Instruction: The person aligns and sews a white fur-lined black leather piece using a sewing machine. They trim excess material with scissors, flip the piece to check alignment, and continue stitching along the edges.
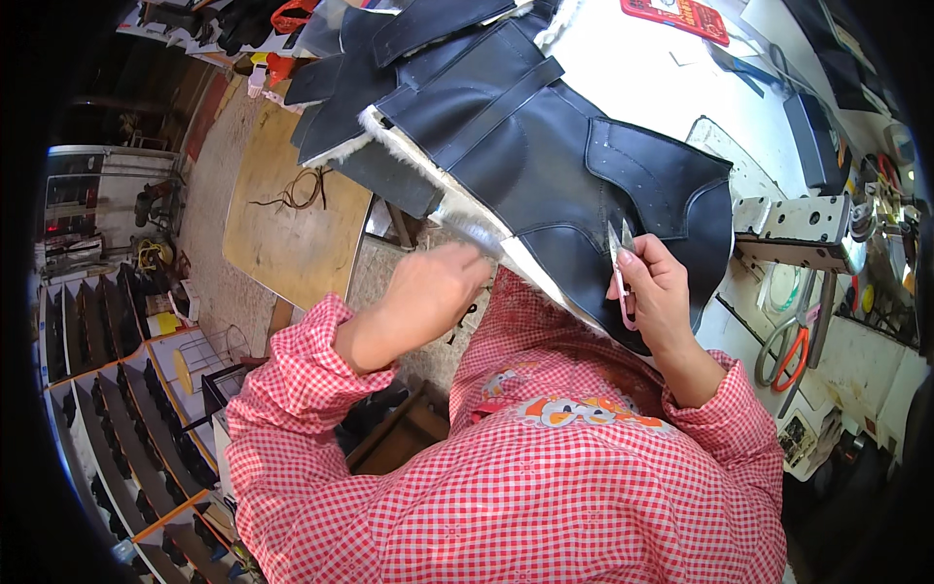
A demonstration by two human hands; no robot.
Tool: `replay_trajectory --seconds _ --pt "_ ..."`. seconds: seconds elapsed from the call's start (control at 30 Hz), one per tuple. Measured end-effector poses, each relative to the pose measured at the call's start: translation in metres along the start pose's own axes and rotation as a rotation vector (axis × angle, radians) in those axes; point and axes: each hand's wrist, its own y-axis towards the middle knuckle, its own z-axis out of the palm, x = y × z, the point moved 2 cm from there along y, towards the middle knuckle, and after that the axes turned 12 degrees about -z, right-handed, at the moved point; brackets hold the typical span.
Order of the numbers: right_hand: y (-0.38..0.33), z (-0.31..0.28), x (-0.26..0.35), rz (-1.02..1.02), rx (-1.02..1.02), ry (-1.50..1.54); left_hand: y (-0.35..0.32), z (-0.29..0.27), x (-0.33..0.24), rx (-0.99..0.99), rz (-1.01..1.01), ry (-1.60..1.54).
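Observation:
A black leather piece with white fleece lining (pixel 516 146) lies spread over the white worktop and hangs past its near edge. It looks like a sewn garment or cover part, with stitched panels and a strap. My right hand (pixel 657 287) is closed around small pink-handled scissors (pixel 625 300), whose pointed blades part slightly over the leather near a curved seam. My left hand (pixel 425 297) is beside the fleecy edge, its fingers curled together and slightly blurred. Whatever those fingers may pinch is hidden.
More black fleece-lined pieces (pixel 336 92) are stacked at the far left. A sewing machine arm (pixel 793 232) stands at the right, with orange-handled scissors (pixel 795 358) hanging below. A wooden board (pixel 272 219) with a brown cord lies left; compartment racks (pixel 107 419) stand lower left.

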Motion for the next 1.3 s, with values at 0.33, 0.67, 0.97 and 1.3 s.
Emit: replay_trajectory --seconds 0.33,0.67,0.97,1.3 --pt "0.0 0.0 -0.001 -0.057 0.005 -0.049 0.051 0.005 -0.003 -0.172 -0.066 -0.096" --pt "-0.002 0.001 0.003 -0.027 0.014 -0.027 0.073 0.001 -0.023 -0.093 0.069 0.269" --pt "-0.002 0.0 0.0 -0.026 0.004 -0.05 0.081 0.007 -0.032 0.037 0.204 0.32" --pt "-0.002 0.001 0.002 -0.032 -0.013 -0.046 0.025 -0.009 0.021 -0.205 -0.201 0.144"
